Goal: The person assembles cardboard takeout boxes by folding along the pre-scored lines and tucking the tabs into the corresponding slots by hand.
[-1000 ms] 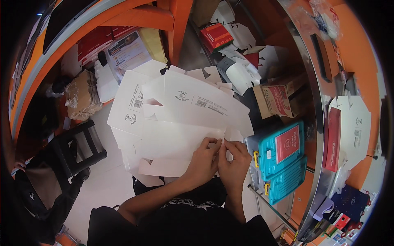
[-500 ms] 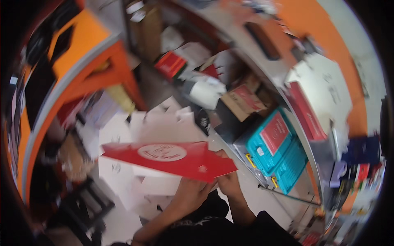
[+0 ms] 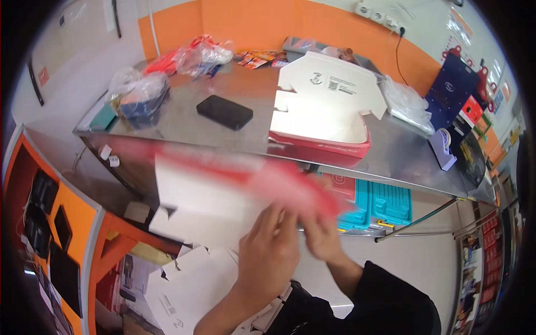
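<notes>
Both hands sit low centre of the frame on a flat cardboard box blank [image 3: 223,190], red on one face and white on the other, smeared by motion blur across the middle of the frame from centre left to just right of centre. Left hand [image 3: 268,254] has fingers curled up onto the blank's lower edge; right hand [image 3: 321,234] is closed on the red right end; both grips look pinched on the card, though blur hides how tight. The blank is in the air in front of the steel bench [image 3: 223,139], not resting on it. Judgement: thin card, light, stiff along its creases but floppy across a wide span, easy to crease or tear at the flaps, smooth printed side may slip; best held at the edges near a fold line with two hands. On the bench, upper centre right: a part-folded box [image 3: 324,120] with a red wall and white lid flap standing up, a black phone-like slab [image 3: 224,111] left of it, plastic bags [image 3: 139,92] upper left, clear bag [image 3: 405,103] and a tape dispenser [image 3: 444,148] at right. Teal crates [image 3: 385,204] sit under the bench just right of the hands. More white blanks [image 3: 190,290] are piled lower left. The bench edge and the folded box are closest to the swinging blank.
</notes>
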Demonstrator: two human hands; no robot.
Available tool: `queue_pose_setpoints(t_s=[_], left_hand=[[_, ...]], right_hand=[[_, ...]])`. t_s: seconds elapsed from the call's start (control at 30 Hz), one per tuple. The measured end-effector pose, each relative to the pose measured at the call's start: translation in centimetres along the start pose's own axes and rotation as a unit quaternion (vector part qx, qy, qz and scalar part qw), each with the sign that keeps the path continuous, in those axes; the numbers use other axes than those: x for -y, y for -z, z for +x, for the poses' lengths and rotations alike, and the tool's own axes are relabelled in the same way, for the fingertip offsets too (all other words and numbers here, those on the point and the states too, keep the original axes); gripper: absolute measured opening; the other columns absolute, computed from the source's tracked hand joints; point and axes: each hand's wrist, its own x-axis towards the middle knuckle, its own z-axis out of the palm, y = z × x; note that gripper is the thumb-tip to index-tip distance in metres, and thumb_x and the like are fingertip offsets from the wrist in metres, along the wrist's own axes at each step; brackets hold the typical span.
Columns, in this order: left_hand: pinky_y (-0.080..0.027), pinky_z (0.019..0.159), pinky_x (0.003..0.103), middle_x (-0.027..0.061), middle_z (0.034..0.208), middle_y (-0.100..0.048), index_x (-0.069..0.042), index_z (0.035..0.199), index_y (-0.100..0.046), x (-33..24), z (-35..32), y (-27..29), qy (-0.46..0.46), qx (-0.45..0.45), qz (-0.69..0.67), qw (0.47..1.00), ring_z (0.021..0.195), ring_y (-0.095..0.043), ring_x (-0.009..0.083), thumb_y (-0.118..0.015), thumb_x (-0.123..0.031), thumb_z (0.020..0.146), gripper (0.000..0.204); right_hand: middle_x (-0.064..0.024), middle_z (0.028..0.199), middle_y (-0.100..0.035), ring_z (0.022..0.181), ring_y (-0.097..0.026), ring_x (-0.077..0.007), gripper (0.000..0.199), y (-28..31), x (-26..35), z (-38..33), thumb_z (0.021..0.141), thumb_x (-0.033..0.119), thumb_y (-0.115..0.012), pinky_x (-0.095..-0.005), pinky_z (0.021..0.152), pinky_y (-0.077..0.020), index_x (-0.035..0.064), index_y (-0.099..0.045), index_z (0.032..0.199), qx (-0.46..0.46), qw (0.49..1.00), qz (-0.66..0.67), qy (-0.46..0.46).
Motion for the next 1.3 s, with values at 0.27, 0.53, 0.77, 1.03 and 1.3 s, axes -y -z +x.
queue_pose_setpoints(t_s=[0.27,0.53,0.77,1.03,1.3], left_hand=[[-0.055,0.067,0.045,0.0195,0.089,-0.068,0.001,0.11,-0.06,-3.0,16.7,-8.8,-0.068,0.072,0.061,0.993,0.081,-0.069,0.0366,-0.057,0.001,0.08,0.03],[-0.054,0.074,0.051,0.0311,0.084,-0.065,0.006,0.097,-0.062,0.5,18.8,-19.7,-0.046,0.167,-0.01,0.985,0.085,-0.066,0.0472,-0.057,-0.009,0.087,0.018],[-0.048,0.083,0.054,0.0311,0.091,-0.066,0.007,0.089,-0.063,1.8,20.7,-18.5,-0.02,0.288,-0.054,0.956,0.087,-0.064,0.0484,-0.045,-0.025,0.097,0.038],[-0.05,0.078,0.043,0.0239,0.085,-0.069,0.004,0.105,-0.065,0.8,20.2,-19.6,-0.046,0.42,-0.145,0.895,0.084,-0.067,0.0382,-0.056,-0.04,0.095,0.046],[-0.053,0.076,0.046,0.026,0.086,-0.068,0.006,0.096,-0.065,0.5,19.2,-18.0,-0.039,0.387,-0.027,0.921,0.083,-0.068,0.0389,-0.062,-0.056,0.088,0.062]], right_hand=[[-0.0135,0.115,-0.064,0.108,-0.059,-0.0204,0.046,14.0,-6.8,7.5,0.106,0.036,-0.04,-0.0337,0.096,-0.0456,-0.0034,-0.058,0.124,-0.2,0.977,-0.011,-0.073],[-0.0164,0.101,-0.067,0.093,-0.061,-0.0197,0.049,16.2,-15.7,4.3,0.106,0.036,-0.04,-0.0309,0.085,-0.0475,-0.0052,-0.062,0.116,-0.175,0.954,-0.076,-0.232],[-0.0134,0.083,-0.067,0.069,-0.055,-0.0157,0.043,17.0,-15.6,4.0,0.104,0.03,-0.044,-0.0306,0.066,-0.0458,-0.0051,-0.061,0.121,-0.158,0.959,-0.121,-0.2],[-0.015,0.083,-0.068,0.072,-0.056,-0.0151,0.038,17.1,-15.7,3.6,0.103,0.026,-0.047,-0.0301,0.068,-0.0461,-0.0041,-0.062,0.121,-0.129,0.967,-0.105,-0.193],[-0.0193,0.091,-0.069,0.079,-0.064,-0.0232,0.038,16.7,-15.3,4.1,0.104,0.027,-0.046,-0.0348,0.074,-0.0492,-0.004,-0.064,0.116,-0.133,0.965,-0.126,-0.188]])
